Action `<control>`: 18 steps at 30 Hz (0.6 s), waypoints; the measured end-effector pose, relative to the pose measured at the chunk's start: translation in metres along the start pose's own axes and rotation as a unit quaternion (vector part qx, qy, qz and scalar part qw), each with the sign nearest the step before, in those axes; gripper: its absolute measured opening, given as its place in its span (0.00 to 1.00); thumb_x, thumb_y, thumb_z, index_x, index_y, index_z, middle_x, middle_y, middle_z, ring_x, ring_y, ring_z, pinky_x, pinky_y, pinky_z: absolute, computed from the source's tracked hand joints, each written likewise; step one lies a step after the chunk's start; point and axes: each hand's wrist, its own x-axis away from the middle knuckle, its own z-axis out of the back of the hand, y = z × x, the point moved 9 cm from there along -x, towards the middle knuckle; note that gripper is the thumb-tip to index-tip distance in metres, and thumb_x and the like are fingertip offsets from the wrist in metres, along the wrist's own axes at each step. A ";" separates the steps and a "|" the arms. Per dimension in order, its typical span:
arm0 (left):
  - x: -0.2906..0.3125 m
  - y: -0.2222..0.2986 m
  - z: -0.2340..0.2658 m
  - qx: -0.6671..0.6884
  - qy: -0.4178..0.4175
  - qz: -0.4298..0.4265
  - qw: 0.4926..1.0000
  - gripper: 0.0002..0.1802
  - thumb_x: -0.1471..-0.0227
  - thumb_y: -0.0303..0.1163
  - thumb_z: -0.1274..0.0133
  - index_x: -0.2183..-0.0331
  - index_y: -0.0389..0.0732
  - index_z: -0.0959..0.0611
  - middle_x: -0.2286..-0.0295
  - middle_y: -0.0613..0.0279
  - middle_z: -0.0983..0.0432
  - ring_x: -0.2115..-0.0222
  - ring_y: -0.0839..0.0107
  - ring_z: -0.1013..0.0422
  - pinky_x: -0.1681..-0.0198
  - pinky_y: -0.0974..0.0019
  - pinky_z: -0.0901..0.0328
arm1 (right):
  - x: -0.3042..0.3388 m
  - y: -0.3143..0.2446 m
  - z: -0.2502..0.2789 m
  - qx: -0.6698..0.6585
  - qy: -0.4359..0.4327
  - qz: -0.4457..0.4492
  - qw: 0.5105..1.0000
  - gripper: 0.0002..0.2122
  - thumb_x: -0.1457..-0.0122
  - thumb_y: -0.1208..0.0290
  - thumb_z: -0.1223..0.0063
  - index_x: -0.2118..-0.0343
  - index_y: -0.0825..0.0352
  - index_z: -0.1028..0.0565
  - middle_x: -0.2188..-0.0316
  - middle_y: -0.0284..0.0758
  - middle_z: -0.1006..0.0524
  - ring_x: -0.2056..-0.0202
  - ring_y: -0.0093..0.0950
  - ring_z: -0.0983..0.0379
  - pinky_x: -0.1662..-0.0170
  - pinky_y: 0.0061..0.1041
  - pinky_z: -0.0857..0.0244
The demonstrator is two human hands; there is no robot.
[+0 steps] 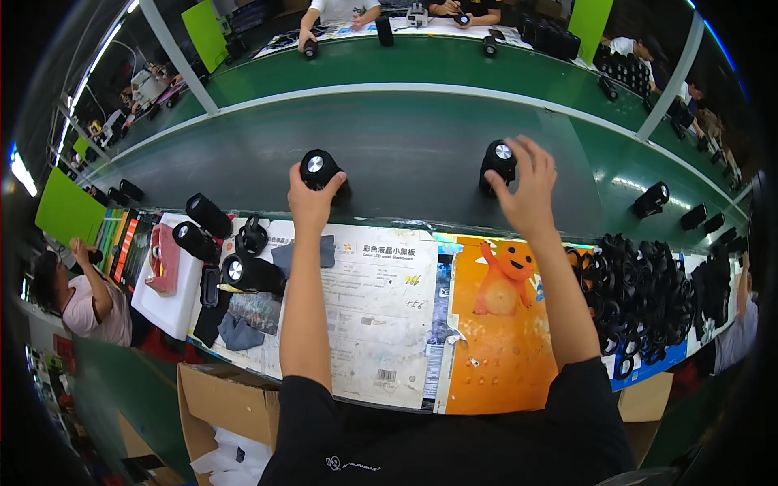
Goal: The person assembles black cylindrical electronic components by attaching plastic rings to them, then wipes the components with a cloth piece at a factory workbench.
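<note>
Two black cylindrical speakers with silver round end caps stand on the dark conveyor belt in front of me. My left hand (312, 198) is wrapped around the left speaker (318, 168), thumb on its right side and fingers on its left. Farther right, my right hand (531, 186) has its thumb at the near side of the other speaker (498, 159), with the fingers curled along that speaker's right side. Both silver caps face up toward me. Part of each speaker is covered by the fingers.
More black speakers (208, 215) stand and lie at the left of the bench, near a white foam tray (174, 301). A pile of black ring-shaped parts (636, 296) lies at right. Another speaker (651, 199) sits on the belt. Co-workers sit across and at both sides.
</note>
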 end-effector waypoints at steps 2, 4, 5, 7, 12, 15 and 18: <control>0.034 0.019 -0.014 0.118 -0.035 0.028 0.992 0.40 0.53 0.47 0.17 0.48 0.33 0.19 0.58 0.55 0.15 0.58 0.66 0.19 0.50 0.62 0.26 | 0.035 -0.029 0.000 -0.202 -0.096 -0.029 0.974 0.35 0.37 0.57 0.27 0.30 0.62 0.28 0.30 0.46 0.32 0.32 0.49 0.34 0.29 0.46 0.40; 0.078 0.045 -0.029 0.230 -0.084 0.077 0.966 0.32 0.49 0.43 0.18 0.54 0.33 0.17 0.61 0.63 0.16 0.61 0.75 0.23 0.55 0.68 0.27 | 0.075 -0.078 -0.007 -0.337 -0.176 -0.076 0.922 0.42 0.38 0.56 0.26 0.25 0.64 0.36 0.29 0.48 0.33 0.29 0.49 0.36 0.26 0.46 0.43; 0.104 0.054 -0.040 0.262 -0.094 0.103 0.955 0.30 0.48 0.41 0.19 0.54 0.35 0.17 0.62 0.64 0.17 0.62 0.75 0.23 0.55 0.69 0.27 | 0.096 -0.099 -0.011 -0.335 -0.179 -0.067 0.923 0.46 0.39 0.56 0.25 0.23 0.66 0.40 0.29 0.49 0.34 0.28 0.50 0.38 0.24 0.46 0.43; 0.149 0.081 -0.061 0.315 -0.137 0.150 0.927 0.30 0.47 0.39 0.19 0.53 0.34 0.19 0.62 0.64 0.17 0.61 0.75 0.22 0.55 0.70 0.27 | 0.123 -0.123 -0.009 -0.340 -0.154 -0.091 0.923 0.52 0.40 0.57 0.23 0.21 0.70 0.47 0.29 0.51 0.34 0.27 0.51 0.39 0.24 0.45 0.43; 0.195 0.080 -0.083 0.386 -0.249 0.125 0.880 0.39 0.31 0.54 0.36 0.34 0.38 0.31 0.44 0.56 0.24 0.42 0.71 0.29 0.36 0.61 0.34 | 0.149 -0.098 -0.007 -0.405 -0.120 -0.213 0.881 0.43 0.40 0.66 0.22 0.26 0.72 0.36 0.38 0.49 0.25 0.36 0.41 0.26 0.32 0.37 0.31; 0.206 0.075 -0.085 0.568 -0.273 0.155 0.761 0.40 0.32 0.50 0.34 0.32 0.39 0.31 0.41 0.54 0.23 0.38 0.62 0.27 0.33 0.57 0.32 | 0.159 -0.097 -0.024 -0.593 -0.186 -0.260 0.739 0.41 0.37 0.67 0.24 0.27 0.74 0.36 0.40 0.45 0.23 0.40 0.33 0.22 0.36 0.33 0.27; 0.214 0.084 -0.088 0.574 -0.273 0.129 0.761 0.43 0.41 0.54 0.28 0.37 0.37 0.26 0.50 0.51 0.18 0.46 0.53 0.19 0.39 0.50 0.24 | 0.182 -0.098 -0.038 -0.643 -0.255 -0.299 0.657 0.39 0.34 0.67 0.26 0.27 0.76 0.37 0.40 0.42 0.23 0.41 0.28 0.23 0.38 0.31 0.26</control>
